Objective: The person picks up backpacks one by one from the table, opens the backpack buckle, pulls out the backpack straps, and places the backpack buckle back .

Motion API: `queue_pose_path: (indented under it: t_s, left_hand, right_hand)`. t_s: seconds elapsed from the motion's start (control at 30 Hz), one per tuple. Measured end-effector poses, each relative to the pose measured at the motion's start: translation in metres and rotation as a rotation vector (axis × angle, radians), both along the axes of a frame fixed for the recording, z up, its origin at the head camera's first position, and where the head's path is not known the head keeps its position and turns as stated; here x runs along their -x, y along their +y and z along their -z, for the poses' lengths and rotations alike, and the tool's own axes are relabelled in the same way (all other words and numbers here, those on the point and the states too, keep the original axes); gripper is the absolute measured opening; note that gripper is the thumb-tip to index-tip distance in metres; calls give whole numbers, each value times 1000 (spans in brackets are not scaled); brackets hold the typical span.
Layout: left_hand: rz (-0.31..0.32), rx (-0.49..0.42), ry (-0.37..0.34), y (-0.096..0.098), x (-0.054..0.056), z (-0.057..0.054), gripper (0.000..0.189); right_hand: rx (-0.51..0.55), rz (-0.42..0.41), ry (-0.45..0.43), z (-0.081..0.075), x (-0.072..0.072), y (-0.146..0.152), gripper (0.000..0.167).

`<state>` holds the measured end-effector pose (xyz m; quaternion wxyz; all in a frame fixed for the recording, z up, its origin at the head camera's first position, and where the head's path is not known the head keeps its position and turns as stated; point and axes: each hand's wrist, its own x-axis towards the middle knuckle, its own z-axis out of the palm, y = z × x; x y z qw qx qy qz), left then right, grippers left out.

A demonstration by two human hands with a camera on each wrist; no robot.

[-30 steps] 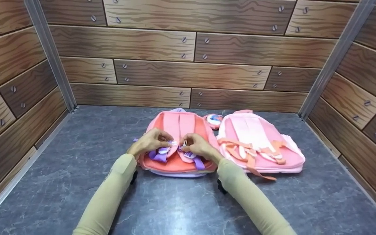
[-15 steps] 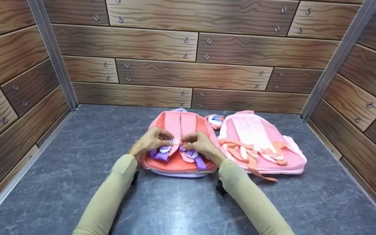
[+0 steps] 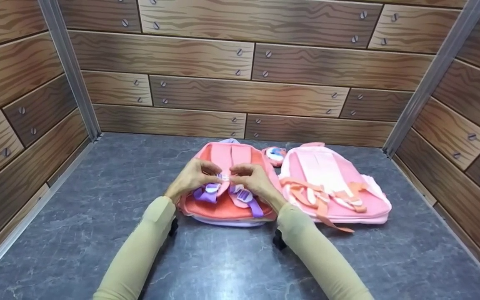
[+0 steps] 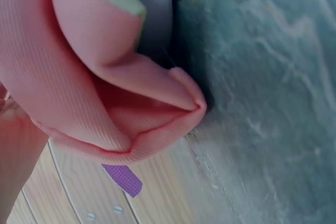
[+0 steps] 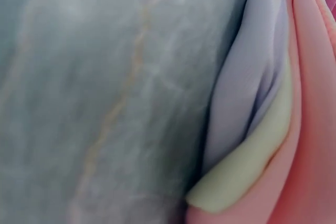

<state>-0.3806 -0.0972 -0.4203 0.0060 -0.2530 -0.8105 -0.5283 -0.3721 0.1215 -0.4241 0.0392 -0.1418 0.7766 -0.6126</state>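
Both left hand (image 3: 193, 175) and right hand (image 3: 256, 180) pinch a white buckle (image 3: 224, 178), centre of frame.
Fingers close in from either side, neither hand clearly nearer; buckle seems to lie left-right, across the coral backpack's (image 3: 219, 211) near-far length. Latched or not: too small to tell. Pink backpack (image 3: 329, 173) right of centre.

2 backpacks (image 3: 225, 211) (image 3: 331, 175) can be spotted, 1 under the 2 hands (image 3: 194, 177) (image 3: 257, 180), 1 right of them, plus 1 roundish trinket (image 3: 275, 156) beyond.
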Motion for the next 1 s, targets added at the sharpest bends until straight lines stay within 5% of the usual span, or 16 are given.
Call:
queue_pose_path:
  t_s: [0.37, 0.7, 1.0]
  left_hand:
    - [10, 7, 26, 3, -2, -1, 26]
    - [56, 191, 31, -5, -2, -3, 28]
    - [65, 204, 28, -5, -4, -2, 17]
  right_hand:
    - [-303, -72, 148, -8, -2, -11, 30]
    - [-311, -60, 143, -1, -3, -10, 19]
    - [-369, -96, 225, -2, -5, -15, 23]
